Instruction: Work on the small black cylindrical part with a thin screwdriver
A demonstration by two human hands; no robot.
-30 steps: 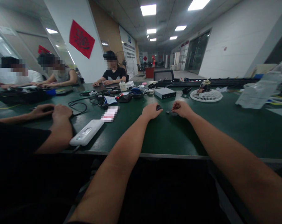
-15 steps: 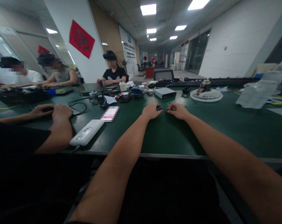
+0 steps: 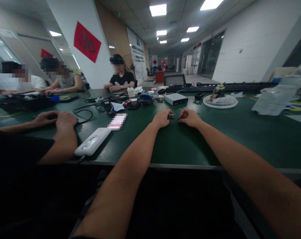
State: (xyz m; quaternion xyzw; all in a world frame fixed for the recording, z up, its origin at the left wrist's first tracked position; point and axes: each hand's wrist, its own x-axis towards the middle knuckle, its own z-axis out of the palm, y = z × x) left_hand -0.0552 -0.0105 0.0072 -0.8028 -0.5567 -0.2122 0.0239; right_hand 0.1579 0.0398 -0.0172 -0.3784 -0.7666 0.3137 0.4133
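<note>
Left hand (image 3: 161, 119) closed on small black-and-silver part (image 3: 170, 116), held just above green counter (image 3: 190, 146). Right hand (image 3: 190, 118) pinching thin metal pin (image 3: 182, 112), pin end near part; contact too small to tell. Hands close together, working at part. Ahead: grey metal box (image 3: 175, 99), white round fan (image 3: 220, 102). Off to left: white power bank (image 3: 92, 141), black cable (image 3: 83, 114), co-worker's hands (image 3: 63, 119) resting on counter beside cable.

On the green bench (image 3: 240, 142), our left hand (image 3: 161, 119) holds a small black part (image 3: 170, 116), our right hand (image 3: 189, 119) a thin rod (image 3: 180, 117).
</note>
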